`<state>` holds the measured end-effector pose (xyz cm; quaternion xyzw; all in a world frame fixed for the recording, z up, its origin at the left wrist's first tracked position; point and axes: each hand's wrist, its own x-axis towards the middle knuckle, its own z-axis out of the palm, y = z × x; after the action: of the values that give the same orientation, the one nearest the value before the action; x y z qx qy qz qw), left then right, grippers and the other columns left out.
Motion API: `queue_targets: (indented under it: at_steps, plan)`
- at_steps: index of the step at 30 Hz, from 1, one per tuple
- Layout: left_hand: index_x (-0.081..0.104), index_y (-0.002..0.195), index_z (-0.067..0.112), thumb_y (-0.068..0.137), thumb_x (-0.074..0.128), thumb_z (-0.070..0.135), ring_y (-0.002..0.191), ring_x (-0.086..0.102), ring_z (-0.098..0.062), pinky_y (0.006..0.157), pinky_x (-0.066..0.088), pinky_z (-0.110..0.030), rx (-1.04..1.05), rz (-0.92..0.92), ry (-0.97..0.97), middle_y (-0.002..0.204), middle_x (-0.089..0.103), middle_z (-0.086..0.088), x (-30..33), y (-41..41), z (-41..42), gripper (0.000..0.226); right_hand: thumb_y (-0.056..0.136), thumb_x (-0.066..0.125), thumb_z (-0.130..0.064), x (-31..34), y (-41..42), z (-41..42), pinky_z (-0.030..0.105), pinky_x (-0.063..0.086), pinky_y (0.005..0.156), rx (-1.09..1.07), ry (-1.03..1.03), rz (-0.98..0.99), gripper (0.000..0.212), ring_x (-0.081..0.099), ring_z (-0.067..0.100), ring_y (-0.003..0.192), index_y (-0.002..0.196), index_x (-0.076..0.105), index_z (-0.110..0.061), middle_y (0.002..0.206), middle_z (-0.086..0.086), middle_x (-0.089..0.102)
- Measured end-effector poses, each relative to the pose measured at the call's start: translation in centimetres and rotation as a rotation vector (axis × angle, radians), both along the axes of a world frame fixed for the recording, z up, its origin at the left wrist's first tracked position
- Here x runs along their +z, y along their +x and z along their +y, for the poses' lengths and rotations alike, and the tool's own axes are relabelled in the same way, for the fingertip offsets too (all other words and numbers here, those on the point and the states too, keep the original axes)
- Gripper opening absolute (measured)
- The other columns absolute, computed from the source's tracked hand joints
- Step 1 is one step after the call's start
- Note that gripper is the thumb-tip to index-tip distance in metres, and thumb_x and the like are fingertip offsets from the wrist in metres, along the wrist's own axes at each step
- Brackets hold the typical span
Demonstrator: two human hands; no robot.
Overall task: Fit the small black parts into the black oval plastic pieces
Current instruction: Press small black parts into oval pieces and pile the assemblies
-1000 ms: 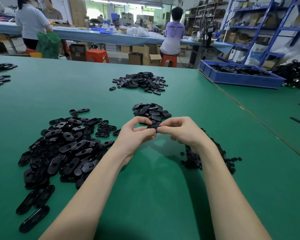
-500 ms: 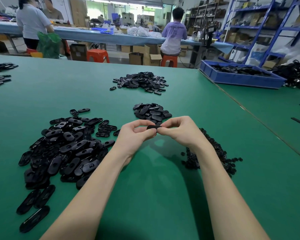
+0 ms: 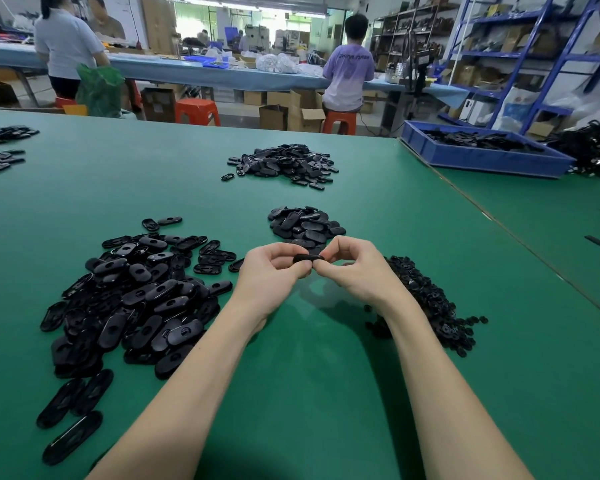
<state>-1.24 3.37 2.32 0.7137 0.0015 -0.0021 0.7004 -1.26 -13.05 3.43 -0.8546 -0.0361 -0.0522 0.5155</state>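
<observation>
I hold one black oval piece above the green table, raised off the surface at the centre of the view. My left hand grips its left end with the fingers curled over the top and the thumb underneath. My right hand grips its right end the same way, the fingertips bent down onto the upper edge. The two thumbs meet just below the piece. The piece is seen nearly edge-on, so I cannot tell whether a small part is seated in it.

To my left lies the large pile of oval pieces, loosely heaped, with several strays along its near edge. Directly beyond my hands, touching no other heap, sits a smaller pile of ovals. Farther back on the table is a third pile. To my right, partly behind my right wrist, lies the heap of small black parts; their shape is too fine to make out, possibly ring-like.

A blue tray holding more black pieces rests at the far right of the table. Beyond the table edge, one person stands at a long bench and another sits on an orange stool, back turned.
</observation>
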Motion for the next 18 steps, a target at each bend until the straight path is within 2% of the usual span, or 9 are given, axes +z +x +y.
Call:
queue_targets:
  at_steps: [3, 7, 11, 13, 15, 18]
  plan:
    - [0.074, 0.088, 0.019, 0.083, 0.077, 0.003, 0.072, 0.07, -0.008, 0.065, 0.051, -0.011, -0.011, 0.001, -0.007, 0.081, 0.078, -0.001, 0.1, 0.0, 0.1, 0.017, 0.084, 0.077, -0.023, -0.1, 0.0, -0.1, 0.022, 0.041, 0.064, 0.026, 0.022, 0.006, 0.018, 0.05, -0.001, 0.053, 0.072, 0.064, -0.026, 0.075, -0.014, 0.067]
    - [0.073, 0.089, 0.018, 0.083, 0.076, 0.002, 0.074, 0.07, -0.011, 0.075, 0.052, -0.019, -0.006, -0.005, 0.002, 0.084, 0.078, -0.005, 0.1, 0.0, 0.1, 0.017, 0.081, 0.078, -0.026, -0.1, 0.0, 0.4, 0.016, 0.041, 0.059, -0.018, -0.01, -0.038, 0.019, 0.051, 0.0, 0.052, 0.069, 0.063, -0.027, 0.071, -0.017, 0.066]
    - [0.07, 0.099, 0.018, 0.085, 0.075, 0.004, 0.079, 0.074, -0.013, 0.082, 0.055, -0.024, -0.107, -0.085, -0.019, 0.087, 0.078, -0.004, 0.4, 0.2, 0.7, 0.021, 0.085, 0.076, -0.019, 0.5, 0.0, 0.2, 0.019, 0.041, 0.052, -0.012, 0.107, 0.024, 0.015, 0.047, 0.009, 0.049, 0.074, 0.065, -0.022, 0.063, -0.011, 0.059]
    - [0.071, 0.1, 0.022, 0.085, 0.076, 0.005, 0.081, 0.074, -0.011, 0.08, 0.055, -0.021, -0.129, -0.18, 0.092, 0.087, 0.078, 0.002, 0.4, 0.4, 1.0, 0.023, 0.086, 0.075, -0.016, 0.8, 0.0, -0.1, 0.016, 0.038, 0.048, -0.015, 0.163, 0.066, 0.013, 0.043, 0.01, 0.047, 0.077, 0.066, -0.019, 0.062, -0.006, 0.054]
    - [0.074, 0.097, 0.026, 0.084, 0.078, 0.009, 0.081, 0.072, -0.001, 0.076, 0.051, -0.012, -0.11, -0.3, 0.252, 0.085, 0.077, 0.013, 0.2, 0.5, 1.2, 0.022, 0.085, 0.074, -0.016, 0.9, 0.0, -0.3, 0.014, 0.035, 0.046, -0.007, 0.19, 0.111, 0.01, 0.04, 0.01, 0.047, 0.079, 0.067, -0.02, 0.064, -0.004, 0.054]
    - [0.076, 0.095, 0.035, 0.082, 0.08, 0.026, 0.077, 0.064, 0.007, 0.066, 0.046, -0.008, -0.042, -0.427, 0.456, 0.086, 0.07, 0.031, -0.3, 0.8, 1.6, 0.017, 0.086, 0.076, -0.022, 0.6, -0.1, -0.5, 0.016, 0.035, 0.046, -0.014, 0.248, 0.16, 0.009, 0.042, 0.01, 0.049, 0.093, 0.07, -0.02, 0.073, -0.004, 0.067]
